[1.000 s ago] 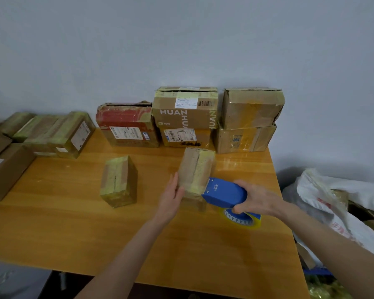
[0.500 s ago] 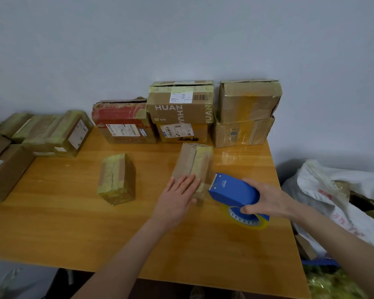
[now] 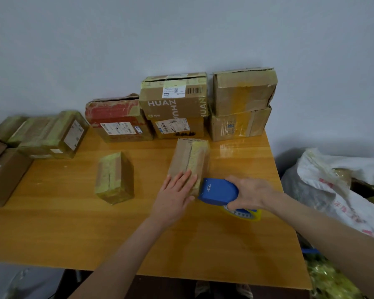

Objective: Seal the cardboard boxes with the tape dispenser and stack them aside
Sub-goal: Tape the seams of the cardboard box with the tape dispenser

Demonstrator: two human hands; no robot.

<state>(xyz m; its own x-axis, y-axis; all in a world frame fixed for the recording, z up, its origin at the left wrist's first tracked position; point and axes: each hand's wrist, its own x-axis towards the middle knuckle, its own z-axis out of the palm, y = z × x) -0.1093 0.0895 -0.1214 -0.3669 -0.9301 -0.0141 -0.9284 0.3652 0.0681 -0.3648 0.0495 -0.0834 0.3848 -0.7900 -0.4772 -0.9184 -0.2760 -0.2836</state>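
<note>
A small cardboard box [image 3: 189,160] with yellowish tape along its top lies in the middle of the wooden table [image 3: 73,229]. My left hand [image 3: 177,195] presses flat on its near end, fingers straight. My right hand [image 3: 249,194] grips a blue tape dispenser [image 3: 217,192] with a yellow-edged tape roll, its front against the box's near right corner. A second small taped box [image 3: 115,178] stands to the left.
Stacked boxes [image 3: 175,104] line the wall at the back, with a red-topped box [image 3: 117,119] beside them. More boxes [image 3: 45,134] sit at the far left. White sacks [image 3: 341,186] lie off the table's right edge.
My left hand moved from the box's left side onto its near top and now lies flat. The dispenser stays against the box's near right end.
</note>
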